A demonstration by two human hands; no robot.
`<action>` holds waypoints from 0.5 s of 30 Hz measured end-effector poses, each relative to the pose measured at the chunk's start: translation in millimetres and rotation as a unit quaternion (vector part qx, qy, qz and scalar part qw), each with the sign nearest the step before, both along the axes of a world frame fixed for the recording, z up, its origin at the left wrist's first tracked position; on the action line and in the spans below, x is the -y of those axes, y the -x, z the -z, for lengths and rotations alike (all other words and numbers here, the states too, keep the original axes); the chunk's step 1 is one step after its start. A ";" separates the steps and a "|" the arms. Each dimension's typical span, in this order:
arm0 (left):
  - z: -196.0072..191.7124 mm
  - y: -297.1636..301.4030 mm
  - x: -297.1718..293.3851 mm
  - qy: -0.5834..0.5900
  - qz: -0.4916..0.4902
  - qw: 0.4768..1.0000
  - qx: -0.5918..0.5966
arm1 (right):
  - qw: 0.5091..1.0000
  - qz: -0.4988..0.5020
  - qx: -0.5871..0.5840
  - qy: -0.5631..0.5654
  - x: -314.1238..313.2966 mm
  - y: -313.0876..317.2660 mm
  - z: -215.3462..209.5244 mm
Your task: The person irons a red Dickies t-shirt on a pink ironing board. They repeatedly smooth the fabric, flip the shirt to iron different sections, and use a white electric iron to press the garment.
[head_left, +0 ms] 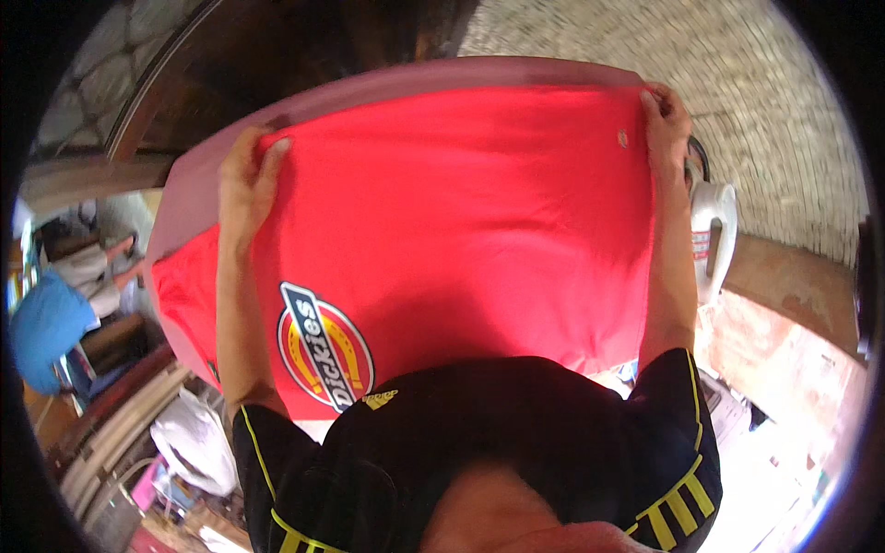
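A red shirt (479, 221) lies spread over a mauve ironing board (189, 212), with a round printed emblem toward its lower left. At the shirt's far left edge, my left hand (247, 180) pinches the cloth between thumb and fingers. My right hand (666, 122) grips the far right corner, fingers curled over the board's edge. Between the hands the cloth is mostly flat, with faint creases on the right. A sleeve-like part of the shirt (189, 286) extends left past my left forearm. The near edge is partly hidden by my torso.
A white iron (714, 235) stands just right of my right forearm, its dark cord behind it. Dark wooden furniture (277, 64) is beyond the board, beside a woven wall (774, 120). A white plastic bag (194, 442) and a blue cloth (51, 327) lie among clutter at left.
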State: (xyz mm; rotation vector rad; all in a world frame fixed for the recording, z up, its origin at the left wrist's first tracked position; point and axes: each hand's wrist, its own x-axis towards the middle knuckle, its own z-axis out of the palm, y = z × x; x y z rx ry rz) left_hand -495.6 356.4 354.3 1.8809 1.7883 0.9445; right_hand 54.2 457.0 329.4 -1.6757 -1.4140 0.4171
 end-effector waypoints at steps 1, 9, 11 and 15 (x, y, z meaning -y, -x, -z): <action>-0.8 -2.6 -0.4 0.035 -0.020 0.998 0.058 | 1.000 -0.002 0.023 -0.019 -1.1 -0.9 2.6; 13.5 -17.0 -9.3 -0.095 0.005 0.995 -0.036 | 0.976 0.021 0.188 -0.107 -3.5 12.9 3.9; 18.9 -15.7 -9.4 -0.172 0.019 0.976 -0.136 | 0.962 -0.002 0.230 -0.145 -0.7 38.1 -3.7; 12.1 -19.7 -11.1 -0.159 0.009 0.977 -0.140 | 0.891 -0.288 0.296 -0.189 56.4 123.5 8.8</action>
